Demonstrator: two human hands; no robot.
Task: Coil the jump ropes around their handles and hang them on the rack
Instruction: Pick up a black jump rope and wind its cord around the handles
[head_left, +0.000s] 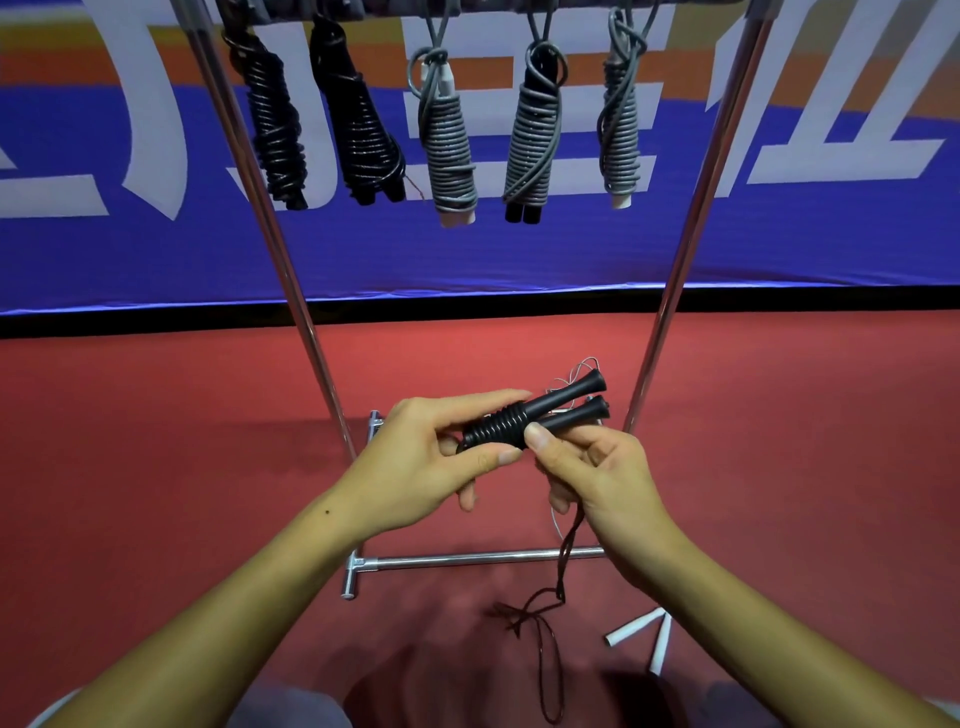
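My left hand (431, 457) grips a pair of black jump rope handles (561, 405) held side by side, with black rope wound in tight turns around their near half (496, 428). My right hand (597, 473) pinches the handles at the edge of the coil with its thumb, and the loose dark rope (563, 566) runs down from that hand to the red floor. Above, several coiled ropes hang from the rack's top bar: two black ones (317, 119) at the left and grey ones (530, 124) to their right.
The chrome rack's uprights (291, 260) slant down to a base bar (467, 558) on the red floor, just beyond my hands. Two white handles (644, 636) lie on the floor at the lower right. A blue banner wall stands behind the rack.
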